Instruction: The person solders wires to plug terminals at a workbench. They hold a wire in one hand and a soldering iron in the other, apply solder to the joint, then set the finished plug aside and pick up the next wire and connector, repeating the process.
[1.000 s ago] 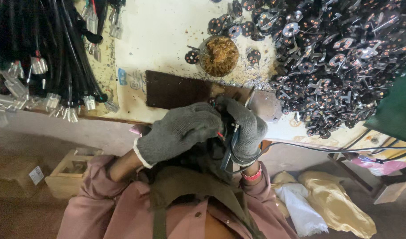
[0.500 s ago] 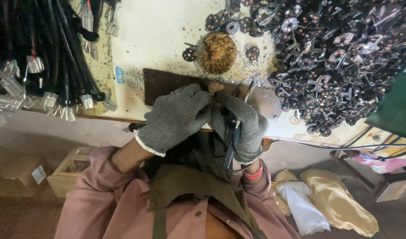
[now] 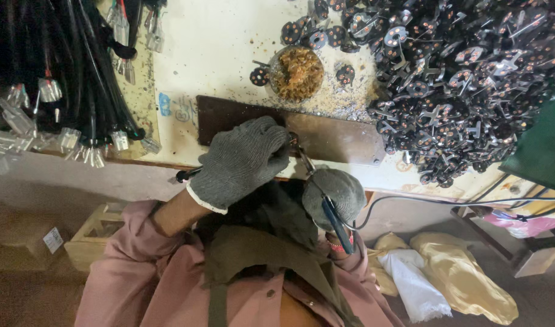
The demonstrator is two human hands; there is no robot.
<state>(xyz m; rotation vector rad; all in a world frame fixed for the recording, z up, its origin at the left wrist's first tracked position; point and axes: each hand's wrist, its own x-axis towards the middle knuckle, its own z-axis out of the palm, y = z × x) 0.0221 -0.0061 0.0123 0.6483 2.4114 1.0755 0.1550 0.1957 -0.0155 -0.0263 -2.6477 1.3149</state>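
Observation:
Both hands wear grey knit gloves. My left hand (image 3: 241, 160) is curled shut at the near edge of a brown board (image 3: 344, 140) on the bench. A black cable (image 3: 185, 175) sticks out from under its wrist. My right hand (image 3: 336, 195) sits just off the bench edge, closer to my body. It is shut on a blue-handled tool (image 3: 336, 223) with a thin cord trailing right. The tool's metal tip (image 3: 301, 154) points up toward the fingertips of my left hand. What lies under those fingers is hidden.
A small bowl of brownish wool (image 3: 298, 72) stands behind the board, with grit around it. A big heap of dark metal disc parts (image 3: 471, 72) fills the right of the bench. Black cables with clear connectors (image 3: 53, 85) hang at left. Cloths (image 3: 435, 275) lie on the floor.
My hands, bunched together at the board's edge before, have come apart. The right hand has drawn back toward my body with the tool. The left stays on the board.

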